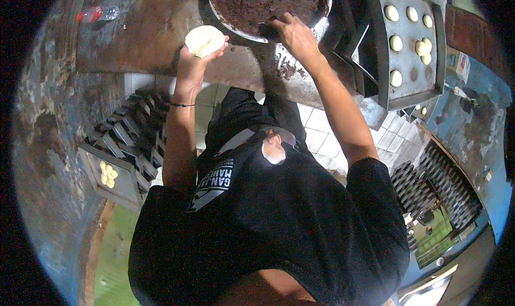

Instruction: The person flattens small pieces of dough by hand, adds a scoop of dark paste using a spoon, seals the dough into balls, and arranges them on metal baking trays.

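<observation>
One dough disc [204, 41], flattened but bare, is held in our cupped left grip [193, 65]; our right grip [296, 35] meets brown paste [263, 5], closure unclear; dough balls [396, 43] sit unflattened.

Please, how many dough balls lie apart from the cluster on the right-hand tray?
5: the top-left ball, top-middle ball, top-right ball, middle-left ball and lower-left ball on the tray. Pieces in the cluster may hide one another.
</observation>
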Tool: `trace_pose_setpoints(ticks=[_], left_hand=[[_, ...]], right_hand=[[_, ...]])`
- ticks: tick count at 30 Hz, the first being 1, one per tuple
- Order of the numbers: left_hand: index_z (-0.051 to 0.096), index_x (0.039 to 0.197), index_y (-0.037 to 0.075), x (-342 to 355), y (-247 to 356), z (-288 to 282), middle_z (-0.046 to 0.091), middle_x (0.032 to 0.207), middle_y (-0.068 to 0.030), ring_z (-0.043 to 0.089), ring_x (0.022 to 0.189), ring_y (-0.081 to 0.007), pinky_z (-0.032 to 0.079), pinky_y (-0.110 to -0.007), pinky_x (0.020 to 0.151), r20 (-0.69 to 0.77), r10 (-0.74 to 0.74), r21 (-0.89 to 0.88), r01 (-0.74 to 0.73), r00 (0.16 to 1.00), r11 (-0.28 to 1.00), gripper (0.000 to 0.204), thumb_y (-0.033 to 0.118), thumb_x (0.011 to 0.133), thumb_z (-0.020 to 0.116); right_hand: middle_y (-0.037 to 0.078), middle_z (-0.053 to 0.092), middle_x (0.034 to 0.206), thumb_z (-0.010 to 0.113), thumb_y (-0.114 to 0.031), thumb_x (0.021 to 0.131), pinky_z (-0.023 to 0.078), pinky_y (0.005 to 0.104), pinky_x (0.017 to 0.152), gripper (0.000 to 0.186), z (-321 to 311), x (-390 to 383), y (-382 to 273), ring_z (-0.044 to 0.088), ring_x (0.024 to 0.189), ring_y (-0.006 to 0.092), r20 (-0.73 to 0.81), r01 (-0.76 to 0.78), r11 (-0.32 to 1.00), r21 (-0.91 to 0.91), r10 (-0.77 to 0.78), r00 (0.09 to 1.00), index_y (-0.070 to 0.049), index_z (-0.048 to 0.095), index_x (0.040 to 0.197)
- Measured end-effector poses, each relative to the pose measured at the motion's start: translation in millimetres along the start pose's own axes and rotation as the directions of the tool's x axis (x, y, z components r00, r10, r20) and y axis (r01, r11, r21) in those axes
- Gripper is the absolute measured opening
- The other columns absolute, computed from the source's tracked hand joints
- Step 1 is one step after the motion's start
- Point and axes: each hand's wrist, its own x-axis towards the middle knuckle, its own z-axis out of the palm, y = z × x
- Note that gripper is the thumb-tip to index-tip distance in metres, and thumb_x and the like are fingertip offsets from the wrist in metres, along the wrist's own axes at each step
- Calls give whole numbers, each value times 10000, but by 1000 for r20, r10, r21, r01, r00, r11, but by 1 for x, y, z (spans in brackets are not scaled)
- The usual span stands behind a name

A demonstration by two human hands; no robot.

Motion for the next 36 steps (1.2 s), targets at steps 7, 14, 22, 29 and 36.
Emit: trace_pose_setpoints(ticks=[7,14,22,29,36], left_hand=[[646,1258,-28,-3,-5,-12,763,1167,-132,736,1048,-198,577,-333,941,-9,48,196,-45,999,980,442,39,856,815],[719,1146,16,5,-13,-13,788,1081,-106,739,1004,-178,569,-337,901,11,258,525,-225,966,821,479,222,770,933],[670,1167,44,7,31,33,765,1061,-95,733,986,-201,574,-349,893,107,424,516,-415,899,749,486,185,770,912],[669,1212,26,16,23,32,770,1093,-97,735,993,-192,577,-337,887,178,414,548,-440,893,711,451,142,819,860],[678,1155,33,31,-24,37,756,1066,-49,711,975,-148,572,-300,870,99,172,156,-186,980,970,352,56,839,832]], right_hand=[[203,719,1177,607,-165,908,567,478,936,379,13,9,18,691,1072,422,225,40,999,27,-45,973,-118,714,1268],[154,772,1076,630,-229,976,540,374,965,286,-43,20,15,732,1056,273,321,-190,717,671,-50,946,-77,767,1176],[133,654,1095,669,18,826,546,431,893,509,-114,-19,-97,643,998,354,-248,134,867,480,-12,969,-158,705,1302],[123,620,1131,665,51,778,539,439,888,640,-101,-57,-110,617,1027,359,-310,59,918,392,71,948,-189,659,1371],[229,625,1052,618,-46,896,525,496,884,256,52,-161,-49,631,968,434,-41,-416,636,650,576,816,-42,661,1148]])
